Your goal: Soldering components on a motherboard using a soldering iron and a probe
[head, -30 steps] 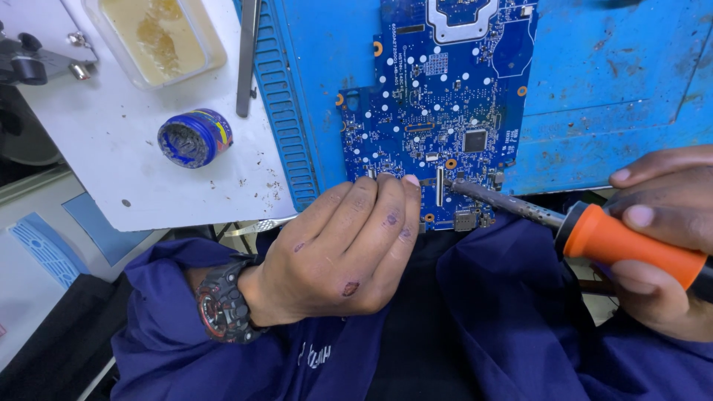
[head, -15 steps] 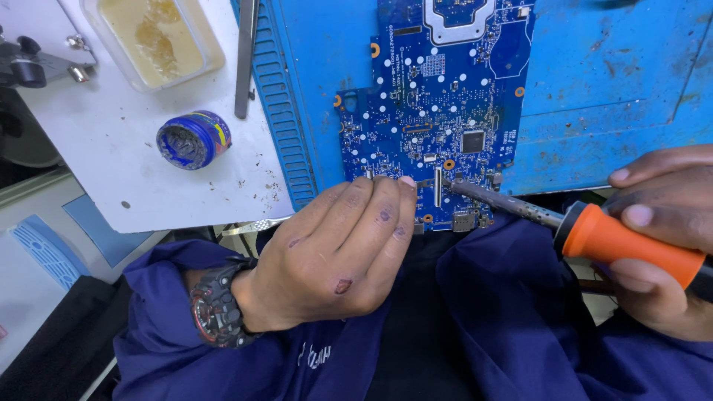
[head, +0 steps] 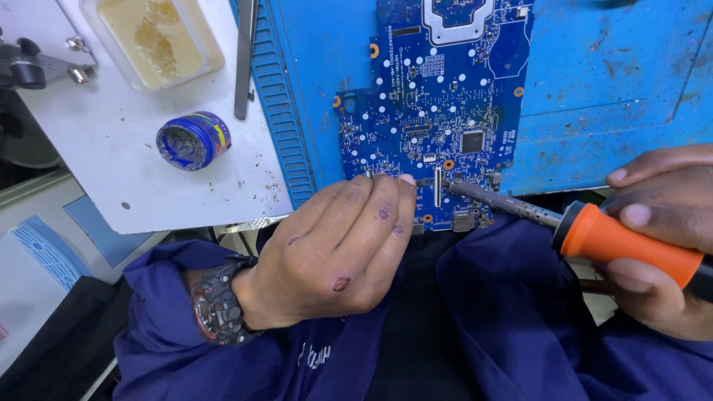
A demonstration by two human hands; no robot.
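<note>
The blue printed circuit board (head: 438, 111) lay flat on the blue ribbed work mat (head: 609, 96) covering the table, at the near edge. The left hand (head: 338, 249) rested palm down, fingers (head: 386, 212) together and touching the board's near edge; the right hand (head: 661, 238), at the right, had its fingers clamped on the orange-handled soldering iron (head: 624, 241), whose metal tip met the board beside a small connector. To the far left, a small round blue tin (head: 191, 139) sat on a white sheet (head: 111, 148).

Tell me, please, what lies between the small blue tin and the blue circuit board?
In the head view, bare white tabletop and the ribbed edge of the blue mat separate the tin from the board.
</note>
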